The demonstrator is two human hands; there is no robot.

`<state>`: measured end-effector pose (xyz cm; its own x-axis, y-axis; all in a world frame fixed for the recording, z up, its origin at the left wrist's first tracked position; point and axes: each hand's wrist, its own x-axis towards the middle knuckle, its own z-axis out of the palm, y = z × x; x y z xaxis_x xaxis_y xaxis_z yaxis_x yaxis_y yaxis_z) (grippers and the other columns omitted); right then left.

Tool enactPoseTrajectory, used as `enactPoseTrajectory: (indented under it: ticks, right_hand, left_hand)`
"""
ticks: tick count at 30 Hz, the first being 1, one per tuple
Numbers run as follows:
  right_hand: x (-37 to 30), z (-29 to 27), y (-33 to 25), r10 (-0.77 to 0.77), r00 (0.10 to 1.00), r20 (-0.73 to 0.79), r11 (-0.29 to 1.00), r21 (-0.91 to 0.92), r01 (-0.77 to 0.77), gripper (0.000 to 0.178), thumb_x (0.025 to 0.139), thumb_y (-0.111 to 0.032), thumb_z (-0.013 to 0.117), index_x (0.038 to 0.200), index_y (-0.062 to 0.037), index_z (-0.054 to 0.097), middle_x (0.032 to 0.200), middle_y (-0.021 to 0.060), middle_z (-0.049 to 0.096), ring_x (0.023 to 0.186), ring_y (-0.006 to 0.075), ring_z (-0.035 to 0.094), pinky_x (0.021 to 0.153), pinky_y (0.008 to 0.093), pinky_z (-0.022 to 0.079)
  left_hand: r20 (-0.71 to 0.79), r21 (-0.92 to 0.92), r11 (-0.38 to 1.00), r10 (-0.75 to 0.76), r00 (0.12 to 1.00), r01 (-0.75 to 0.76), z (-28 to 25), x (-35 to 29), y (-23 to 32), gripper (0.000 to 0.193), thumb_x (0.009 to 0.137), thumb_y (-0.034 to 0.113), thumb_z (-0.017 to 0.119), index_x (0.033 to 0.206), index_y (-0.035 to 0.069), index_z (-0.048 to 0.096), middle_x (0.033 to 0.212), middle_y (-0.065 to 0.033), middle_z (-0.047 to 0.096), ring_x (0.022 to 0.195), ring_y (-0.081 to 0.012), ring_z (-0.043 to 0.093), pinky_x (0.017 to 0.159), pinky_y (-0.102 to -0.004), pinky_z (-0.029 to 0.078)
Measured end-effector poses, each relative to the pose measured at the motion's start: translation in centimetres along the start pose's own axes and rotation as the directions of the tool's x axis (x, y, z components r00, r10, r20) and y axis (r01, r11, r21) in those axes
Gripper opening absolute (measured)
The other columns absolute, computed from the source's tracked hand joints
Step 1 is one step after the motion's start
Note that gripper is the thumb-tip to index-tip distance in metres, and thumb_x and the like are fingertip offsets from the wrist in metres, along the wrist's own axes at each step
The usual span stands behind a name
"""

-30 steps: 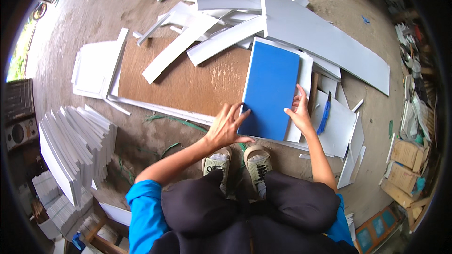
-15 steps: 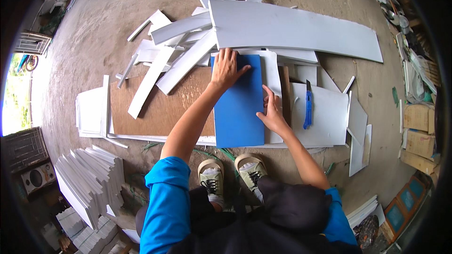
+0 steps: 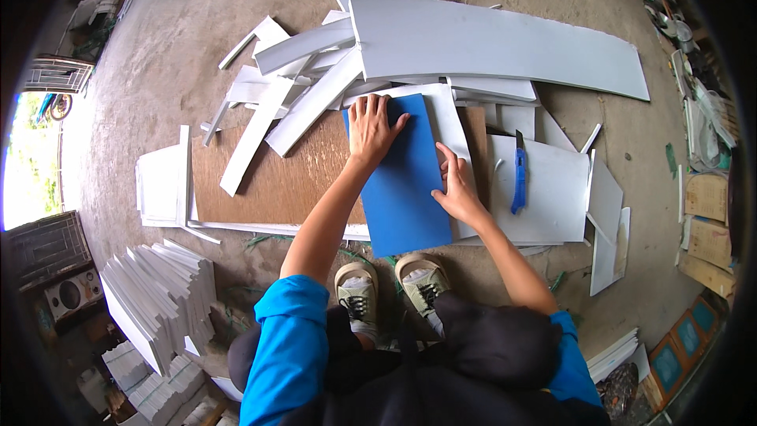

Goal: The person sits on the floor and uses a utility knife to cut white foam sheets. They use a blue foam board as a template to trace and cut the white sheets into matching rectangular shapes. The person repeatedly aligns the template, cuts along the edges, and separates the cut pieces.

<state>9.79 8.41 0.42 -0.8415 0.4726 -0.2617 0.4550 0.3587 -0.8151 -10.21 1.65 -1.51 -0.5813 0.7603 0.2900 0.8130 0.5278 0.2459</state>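
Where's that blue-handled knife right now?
In the head view, the blue utility knife lies on a white sheet to the right of the blue panel, just beyond the right hand, which is not touching it.

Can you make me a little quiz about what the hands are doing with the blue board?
1. True or false: the left hand lies flat on the far end of the blue board.
2. Where does the blue utility knife lie? A) in the right hand B) on a white sheet to the right of the board C) on the stack of white panels
3. Fill in: the right hand presses at the board's ____ edge.

Key
1. True.
2. B; it rests on the white sheet, untouched by either hand.
3. Right; its fingers sit along that side, where the board overlaps the brown board.
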Motion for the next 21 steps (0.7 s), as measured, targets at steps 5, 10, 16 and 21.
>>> enactPoseTrajectory:
  ticks: [5, 10, 16, 21]
  right_hand:
    - [0.1, -0.1, 0.5, -0.054, 0.998, -0.021, 0.997, -0.052, 0.052, 0.086, 0.063, 0.005, 0.066, 0.134, -0.0158, 0.021, 0.1, 0.0133, 0.039, 0.086, 0.0228, 0.047, 0.077, 0.0332, 0.043]
    - [0.6, 0.5, 1.2, -0.085, 0.996, -0.031, 0.994, -0.074, 0.083, 0.087, 0.064, 0.0, 0.066, 0.134, -0.0136, 0.016, 0.104, 0.0172, 0.038, 0.095, 0.0309, 0.042, 0.084, 0.041, 0.038]
    - [0.1, -0.1, 2.8, -0.134, 0.959, -0.248, 0.983, 0.09, 0.161, 0.064, 0.067, 0.003, 0.061, 0.123, -0.0087, 0.033, 0.1, 0.0156, 0.044, 0.097, 0.0304, 0.042, 0.087, 0.0394, 0.035]
    - [-1.6, -5.6, 9.3, -0.247, 0.673, -0.697, 0.897, -0.428, -0.114, 0.042, 0.073, -0.004, 0.06, 0.111, -0.0073, 0.042, 0.101, 0.015, 0.048, 0.098, 0.0331, 0.043, 0.085, 0.0444, 0.035]
  left_hand:
    - [-0.003, 0.099, 0.969, 0.226, 0.974, -0.225, -0.8, -0.4, 2.0, 0.029, 0.077, 0.018, 0.057, 0.105, 0.018, 0.049, 0.105, -0.0076, 0.045, 0.099, -0.0262, 0.044, 0.081, -0.0384, 0.037]
    - [0.025, -0.064, 0.989, 0.133, 0.991, -0.132, -1.6, -0.8, 3.0, 0.051, 0.067, 0.031, 0.068, 0.109, 0.01, 0.049, 0.111, -0.0117, 0.045, 0.102, -0.0298, 0.044, 0.083, -0.0441, 0.041]
    - [0.539, 0.038, 0.993, 0.072, 0.839, -0.11, -4.8, -2.3, 5.2, 0.107, 0.05, 0.056, 0.075, 0.133, 0.009, 0.028, 0.137, -0.0209, 0.022, 0.129, -0.0342, 0.019, 0.094, -0.0542, 0.035]
    - [0.617, 0.138, 0.982, 0.015, 0.787, -0.127, -3.7, -2.0, 6.0, 0.115, 0.048, 0.058, 0.075, 0.136, 0.008, 0.021, 0.143, -0.0199, 0.01, 0.133, -0.0356, 0.007, 0.095, -0.0579, 0.03]
